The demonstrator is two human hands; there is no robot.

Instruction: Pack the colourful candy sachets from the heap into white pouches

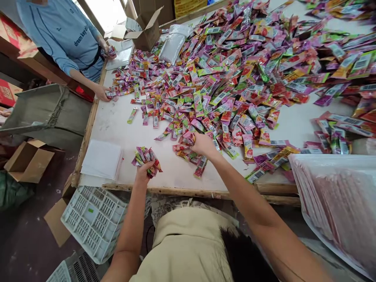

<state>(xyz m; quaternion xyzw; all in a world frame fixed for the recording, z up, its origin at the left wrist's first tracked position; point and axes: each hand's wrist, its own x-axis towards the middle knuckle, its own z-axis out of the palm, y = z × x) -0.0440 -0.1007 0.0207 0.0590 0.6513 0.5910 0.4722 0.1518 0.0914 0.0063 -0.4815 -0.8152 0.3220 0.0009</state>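
My left hand is closed round a bunch of small colourful candy packets, held over the near side of the white table. To its right, my right hand pinches candy packets at the near edge of a big loose pile. The pile of packets, in pink, purple, green and yellow wrappers with barcodes, spreads across the table. A few packets lie just below my right hand. The fingertips of my right hand are partly hidden among the wrappers.
A co-worker stands at the left edge, both hands on packets. White sheets lie at the near left corner. Clear bags and an opened carton stand behind. Stacked plastic bags sit at right; a plastic crate is below.
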